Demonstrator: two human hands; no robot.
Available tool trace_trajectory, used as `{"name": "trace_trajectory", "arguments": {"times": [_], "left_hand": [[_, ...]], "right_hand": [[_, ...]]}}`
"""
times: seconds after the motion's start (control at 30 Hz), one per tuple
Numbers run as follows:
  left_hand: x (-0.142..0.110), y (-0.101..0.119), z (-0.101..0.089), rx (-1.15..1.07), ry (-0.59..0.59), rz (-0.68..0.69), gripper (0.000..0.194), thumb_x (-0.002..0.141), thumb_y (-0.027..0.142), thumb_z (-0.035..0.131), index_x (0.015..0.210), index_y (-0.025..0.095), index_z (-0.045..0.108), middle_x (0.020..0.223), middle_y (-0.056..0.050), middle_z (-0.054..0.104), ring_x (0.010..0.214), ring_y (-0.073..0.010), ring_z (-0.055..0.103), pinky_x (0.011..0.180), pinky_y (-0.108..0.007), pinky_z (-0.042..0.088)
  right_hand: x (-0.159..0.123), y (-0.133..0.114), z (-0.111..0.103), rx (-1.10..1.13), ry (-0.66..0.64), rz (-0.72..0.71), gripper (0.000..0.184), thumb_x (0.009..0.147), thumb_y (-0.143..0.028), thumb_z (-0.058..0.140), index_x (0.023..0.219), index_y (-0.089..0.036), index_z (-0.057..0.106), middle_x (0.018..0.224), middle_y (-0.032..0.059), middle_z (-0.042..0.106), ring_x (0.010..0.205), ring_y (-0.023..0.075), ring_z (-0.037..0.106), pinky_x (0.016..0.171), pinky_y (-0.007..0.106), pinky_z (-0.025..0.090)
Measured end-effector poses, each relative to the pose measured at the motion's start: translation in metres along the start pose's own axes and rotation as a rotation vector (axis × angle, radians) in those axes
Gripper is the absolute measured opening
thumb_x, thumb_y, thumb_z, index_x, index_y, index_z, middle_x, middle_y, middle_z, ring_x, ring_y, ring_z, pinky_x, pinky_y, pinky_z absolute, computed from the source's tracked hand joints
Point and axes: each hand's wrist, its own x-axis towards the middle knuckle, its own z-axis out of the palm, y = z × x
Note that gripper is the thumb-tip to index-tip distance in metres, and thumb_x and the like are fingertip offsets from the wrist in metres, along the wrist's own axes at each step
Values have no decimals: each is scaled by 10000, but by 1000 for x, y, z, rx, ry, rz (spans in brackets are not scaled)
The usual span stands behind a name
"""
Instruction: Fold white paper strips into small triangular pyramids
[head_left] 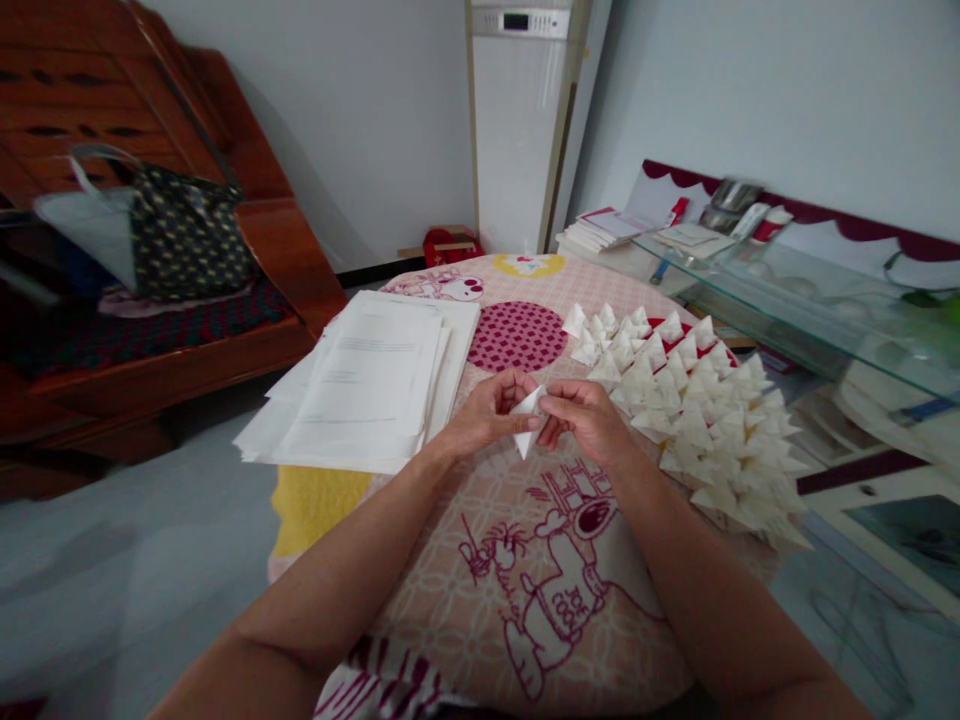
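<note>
A small folded white paper piece (528,428), pointed at its lower end, is pinched between both hands above the middle of the cloth-covered table. My left hand (491,412) grips it from the left, thumb across its face. On the other side my right hand (589,415) closes its thumb and finger on the upper right edge. To the right, many pointed folded paper pieces (694,400) stand packed in rows. A stack of printed paper sheets (367,375) lies left of my hands.
The patterned tablecloth (555,620) covers the round table. Along the right wall runs a glass shelf (810,310) holding booklets and containers. A wooden bench (277,230) with bags (187,235) stands at left; a tall white cabinet-like unit (517,130) is behind.
</note>
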Motion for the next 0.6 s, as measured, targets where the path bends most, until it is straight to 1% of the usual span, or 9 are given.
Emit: {"name": "trace_trajectory", "arguments": {"times": [0.13, 0.23, 0.33, 0.43, 0.6], "left_hand": [[-1, -1, 2, 18, 39, 65, 400, 740, 319, 851, 990, 168, 577, 820, -1, 615, 718, -104, 557, 630, -221, 403], [-2, -2, 1, 77, 65, 93, 340, 763, 340, 819, 906, 170, 561, 789, 8, 590, 687, -102, 538, 616, -228, 393], [-4, -1, 1, 213, 83, 90, 291, 784, 352, 779, 806, 159, 561, 718, 20, 548, 629, -95, 492, 586, -234, 361], [-5, 1, 2, 301, 104, 86, 256, 791, 337, 742, 766, 158, 561, 683, 23, 535, 613, -98, 475, 582, -241, 346], [-6, 3, 4, 360, 117, 112, 232, 789, 324, 711, 737, 159, 556, 669, 28, 526, 601, -95, 459, 583, -241, 351]], "right_hand": [[0, 0, 1, 0, 15, -9, 315, 713, -449, 811, 718, -167, 671, 550, 19, 691, 426, 155, 654, 381, 212, 507], [-1, 0, 2, 3, 37, -16, 320, 705, -457, 814, 709, -167, 676, 566, 21, 700, 420, 153, 649, 369, 213, 501], [-1, 0, 4, -6, 52, -18, 331, 692, -463, 817, 669, -172, 660, 547, 13, 685, 398, 146, 630, 352, 209, 485], [0, 1, 5, -25, 70, -27, 318, 682, -442, 813, 633, -177, 645, 513, -1, 657, 379, 138, 609, 349, 207, 475], [-1, 2, 8, -41, 136, -52, 264, 676, -378, 778, 579, -188, 622, 475, -20, 618, 346, 121, 560, 335, 205, 439]]}}
